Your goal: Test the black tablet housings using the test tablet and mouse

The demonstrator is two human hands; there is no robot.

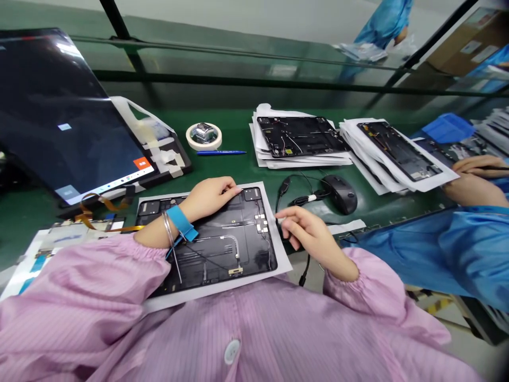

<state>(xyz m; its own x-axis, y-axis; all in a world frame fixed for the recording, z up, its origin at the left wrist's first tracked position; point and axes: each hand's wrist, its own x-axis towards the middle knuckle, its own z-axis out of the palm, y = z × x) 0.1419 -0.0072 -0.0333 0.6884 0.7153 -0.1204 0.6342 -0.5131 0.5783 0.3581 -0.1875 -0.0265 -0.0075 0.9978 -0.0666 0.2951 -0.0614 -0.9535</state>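
Green bench (pixel 238 164) under stacked tablet panels (pixel 302 137)

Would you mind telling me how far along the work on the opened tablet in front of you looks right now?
Done: the tablet lies back-open on its white sheet, boards and cables exposed. In hand: the left hand rests on its top edge, while the right hand hovers at its right edge, holding nothing I can see. Left: two more open units wait on paper stacks.
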